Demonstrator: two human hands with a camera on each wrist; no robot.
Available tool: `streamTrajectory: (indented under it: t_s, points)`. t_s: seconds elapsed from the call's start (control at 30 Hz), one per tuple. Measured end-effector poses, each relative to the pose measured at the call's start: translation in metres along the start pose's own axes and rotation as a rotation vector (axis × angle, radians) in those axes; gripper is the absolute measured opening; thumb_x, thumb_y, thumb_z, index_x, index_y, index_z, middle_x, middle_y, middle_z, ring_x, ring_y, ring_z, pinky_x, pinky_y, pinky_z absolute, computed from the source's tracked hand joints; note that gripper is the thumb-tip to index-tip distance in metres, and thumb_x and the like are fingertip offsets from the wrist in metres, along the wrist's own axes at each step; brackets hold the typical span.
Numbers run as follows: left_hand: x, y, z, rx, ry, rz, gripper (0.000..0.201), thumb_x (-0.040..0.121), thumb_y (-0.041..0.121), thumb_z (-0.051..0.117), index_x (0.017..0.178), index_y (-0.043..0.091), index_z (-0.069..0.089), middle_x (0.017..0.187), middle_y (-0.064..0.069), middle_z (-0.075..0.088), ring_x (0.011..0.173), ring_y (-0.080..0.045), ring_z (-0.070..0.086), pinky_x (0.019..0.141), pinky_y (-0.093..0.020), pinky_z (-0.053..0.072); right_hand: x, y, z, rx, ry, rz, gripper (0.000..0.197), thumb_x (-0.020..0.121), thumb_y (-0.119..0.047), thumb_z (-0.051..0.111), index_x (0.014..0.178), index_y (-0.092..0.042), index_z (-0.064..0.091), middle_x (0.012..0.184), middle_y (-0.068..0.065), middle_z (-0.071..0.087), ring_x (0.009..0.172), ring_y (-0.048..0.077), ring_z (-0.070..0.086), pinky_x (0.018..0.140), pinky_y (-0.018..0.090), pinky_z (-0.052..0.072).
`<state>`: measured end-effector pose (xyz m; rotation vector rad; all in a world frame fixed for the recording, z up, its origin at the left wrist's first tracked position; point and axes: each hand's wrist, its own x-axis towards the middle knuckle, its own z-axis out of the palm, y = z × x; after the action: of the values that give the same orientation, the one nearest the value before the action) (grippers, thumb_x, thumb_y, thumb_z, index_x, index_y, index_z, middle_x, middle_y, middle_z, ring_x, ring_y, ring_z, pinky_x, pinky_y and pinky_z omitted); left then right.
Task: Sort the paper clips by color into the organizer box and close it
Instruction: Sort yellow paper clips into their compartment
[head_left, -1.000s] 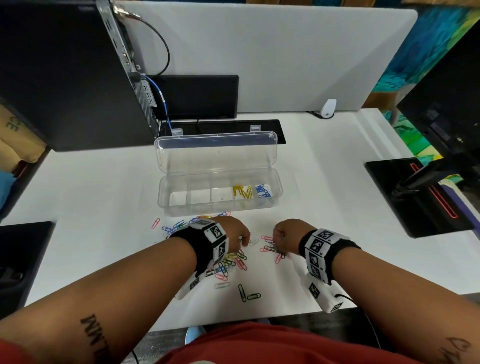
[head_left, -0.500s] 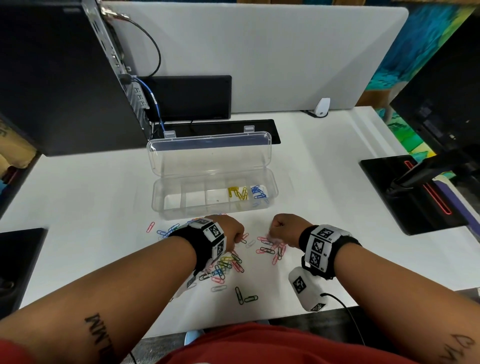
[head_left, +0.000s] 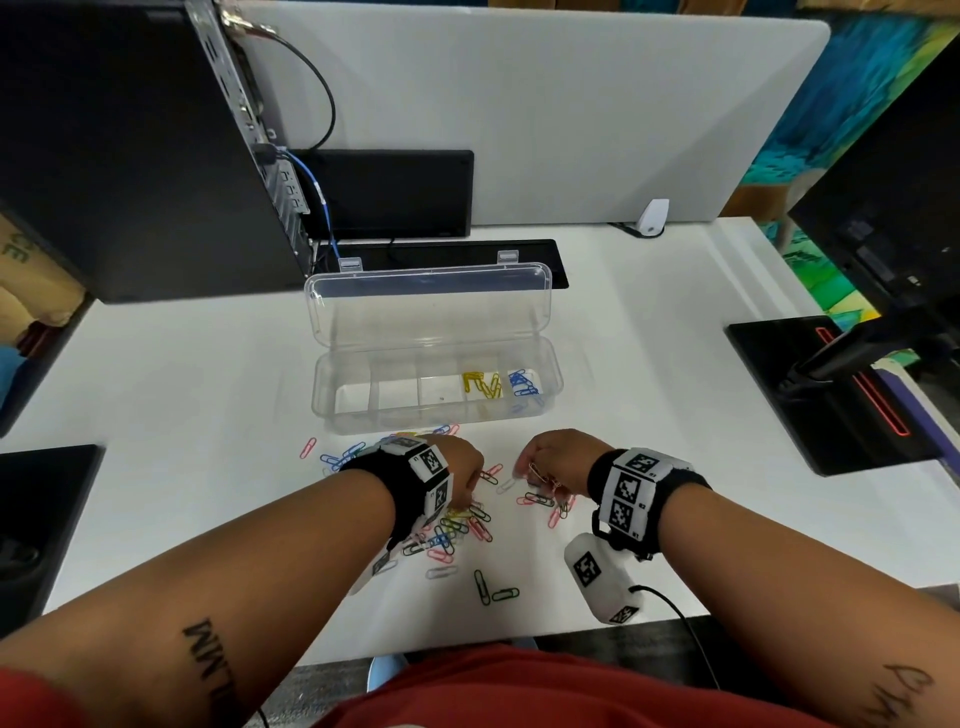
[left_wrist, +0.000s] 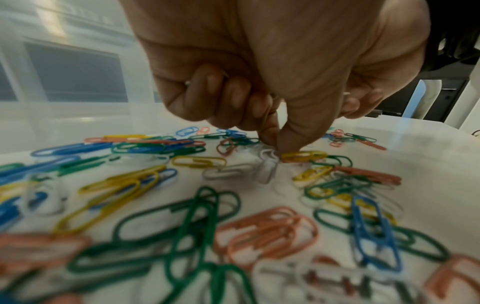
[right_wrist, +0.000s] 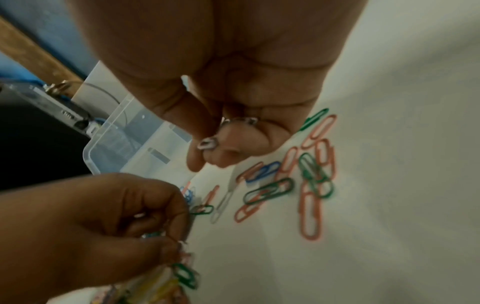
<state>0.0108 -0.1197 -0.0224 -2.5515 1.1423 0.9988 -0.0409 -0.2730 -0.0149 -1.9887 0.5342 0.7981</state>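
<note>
Left hand (left_wrist: 272, 67): I see it pinching a white clip (left_wrist: 267, 155) in the loose clips (head_left: 457, 530).
Right hand (head_left: 558, 460): curled round white clips (right_wrist: 207, 143).
Organizer box (head_left: 436, 415): open on the table (head_left: 182, 389), just beyond both hands.

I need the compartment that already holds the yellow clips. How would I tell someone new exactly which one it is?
Find the clear organizer box with its lid up, in the middle of the white desk just beyond both hands. Its tray is a single row of compartments. The yellow clips lie in the second from the right end, between the blue clips and the three compartments without clips.
</note>
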Motion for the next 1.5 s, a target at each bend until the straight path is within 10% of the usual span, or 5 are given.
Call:
streamTrajectory:
  t_s: [0.33,0.63,0.9,1.13,1.5]
  points:
    - [-0.013,-0.017,-0.004,-0.359,0.125,-0.106,0.029,0.085,0.024,0.054,0.059,0.022,0.040,0.070,0.005,0.048,0.077,-0.018,0.047,0.065,-0.026,0.038,0.007,-0.004,0.006,-0.437,0.045,-0.152,0.014,0.079,-0.019,0.066,0.073,-0.021,0.054,0.092,0.000,0.065,0.084,0.013,0.055,0.073,0.023,0.044]
    - [-0.033,-0.039,-0.018,-1.164,0.045,-0.298,0.029,0.089,-0.002,0.039,0.063,0.009,0.043,0.075,-0.017,0.049,0.048,-0.015,0.030,0.042,-0.017,0.021,0.013,-0.010,0.011,-0.321,-0.026,-0.101,0.019,0.083,-0.013,0.058,0.066,-0.019,0.056,0.062,-0.003,0.056,0.056,0.009,0.050,0.052,0.017,0.039]
    - [-0.040,-0.045,-0.006,-1.506,-0.006,-0.279,0.033,0.085,0.000,0.031,0.070,0.011,0.058,0.047,0.001,0.042,0.032,-0.007,0.033,0.036,-0.010,0.019,0.016,-0.007,0.003,-0.302,-0.047,-0.084,0.007,0.081,-0.021,0.064,0.077,-0.015,0.063,0.063,-0.002,0.056,0.056,0.011,0.050,0.054,0.020,0.042]
    - [-0.044,-0.025,0.000,-0.625,0.001,-0.123,0.033,0.084,0.037,0.065,0.062,0.022,0.045,0.067,0.004,0.049,0.059,-0.009,0.042,0.057,-0.022,0.035,0.020,0.000,0.010,-0.639,0.041,-0.199,0.021,0.077,-0.029,0.070,0.090,-0.024,0.054,0.084,-0.007,0.051,0.085,0.015,0.050,0.074,0.023,0.037]
    - [-0.050,-0.004,0.027,-0.115,-0.011,0.133,0.024,0.083,0.034,0.064,0.105,0.025,0.064,0.109,0.004,0.065,0.101,-0.018,0.058,0.073,-0.023,0.036,0.016,-0.007,0.023,-0.778,0.038,-0.203,0.015,0.081,-0.023,0.063,0.072,-0.022,0.051,0.088,-0.001,0.060,0.085,0.017,0.054,0.073,0.024,0.042]
